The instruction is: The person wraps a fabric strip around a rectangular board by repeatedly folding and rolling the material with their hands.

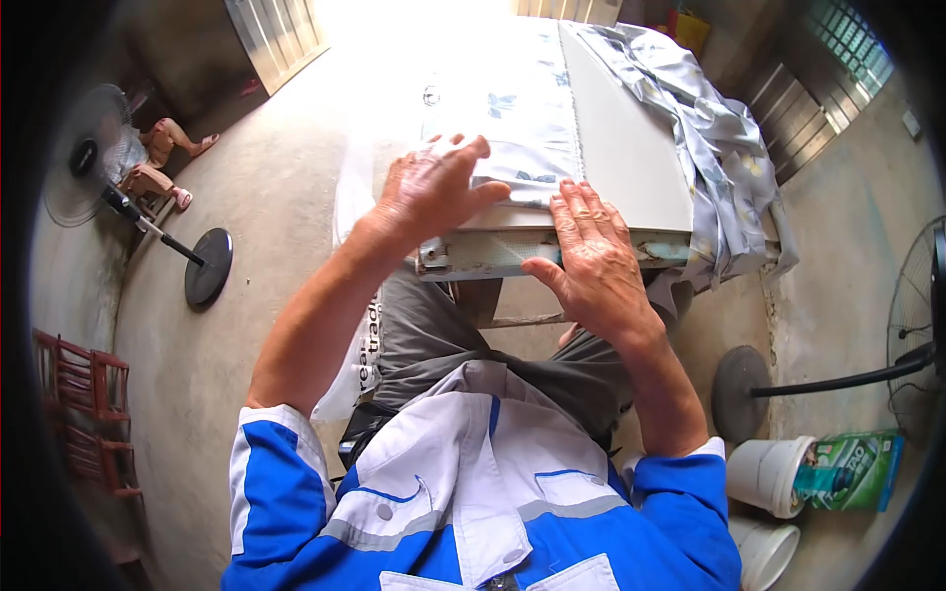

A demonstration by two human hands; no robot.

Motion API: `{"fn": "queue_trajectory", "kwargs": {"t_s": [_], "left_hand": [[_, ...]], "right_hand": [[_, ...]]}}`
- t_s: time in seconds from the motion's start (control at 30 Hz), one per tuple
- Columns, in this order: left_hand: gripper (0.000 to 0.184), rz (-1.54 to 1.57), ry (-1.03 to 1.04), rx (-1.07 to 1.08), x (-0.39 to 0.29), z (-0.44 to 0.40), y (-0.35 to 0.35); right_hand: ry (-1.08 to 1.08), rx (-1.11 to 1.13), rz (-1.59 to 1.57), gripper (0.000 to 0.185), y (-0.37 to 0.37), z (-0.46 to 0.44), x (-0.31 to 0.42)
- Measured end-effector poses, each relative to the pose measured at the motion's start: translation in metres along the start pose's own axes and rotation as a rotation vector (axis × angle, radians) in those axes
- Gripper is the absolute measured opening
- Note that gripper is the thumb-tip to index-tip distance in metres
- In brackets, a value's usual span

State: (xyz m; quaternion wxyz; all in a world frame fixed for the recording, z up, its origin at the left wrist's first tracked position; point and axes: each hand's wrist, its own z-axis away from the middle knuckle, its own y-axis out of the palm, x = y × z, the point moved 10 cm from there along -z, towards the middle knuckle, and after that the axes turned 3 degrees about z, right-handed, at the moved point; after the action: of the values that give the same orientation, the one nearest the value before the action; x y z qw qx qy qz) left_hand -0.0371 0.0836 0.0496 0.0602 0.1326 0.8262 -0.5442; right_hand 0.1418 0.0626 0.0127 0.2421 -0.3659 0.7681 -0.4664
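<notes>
Well left of the fingers, a black fan [85,156] is standing. The left hand [434,187] is bending its fingers over the printed white cloth [530,108]; whether they're pinching any, I can't tell. That cloth is lying on the table [636,158], beyond and between both hands' fingertips. The right hand [596,246] is lying flat, fingers straight, at its near right corner. Farther right of those fingers, a bunched cloth [705,133] is hanging.

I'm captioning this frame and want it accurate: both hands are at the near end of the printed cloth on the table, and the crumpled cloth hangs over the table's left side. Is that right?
Not quite: the crumpled cloth hangs over the right side of the table, as the head view shows. Both the left hand and right hand are at the printed cloth's near end.
</notes>
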Motion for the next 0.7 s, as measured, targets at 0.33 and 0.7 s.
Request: {"fn": "queue_trajectory", "kwargs": {"t_s": [0.33,0.7], "left_hand": [[0.040,0.200,0.307,-0.060,-0.047,0.037,0.008],[0.029,0.244,0.339,-0.154,-0.051,0.050,-0.004]], "right_hand": [[-0.008,0.015,0.020,0.086,0.001,-0.001,0.000],[-0.054,-0.156,-0.074,0.047,-0.027,0.008,-0.003]]}}
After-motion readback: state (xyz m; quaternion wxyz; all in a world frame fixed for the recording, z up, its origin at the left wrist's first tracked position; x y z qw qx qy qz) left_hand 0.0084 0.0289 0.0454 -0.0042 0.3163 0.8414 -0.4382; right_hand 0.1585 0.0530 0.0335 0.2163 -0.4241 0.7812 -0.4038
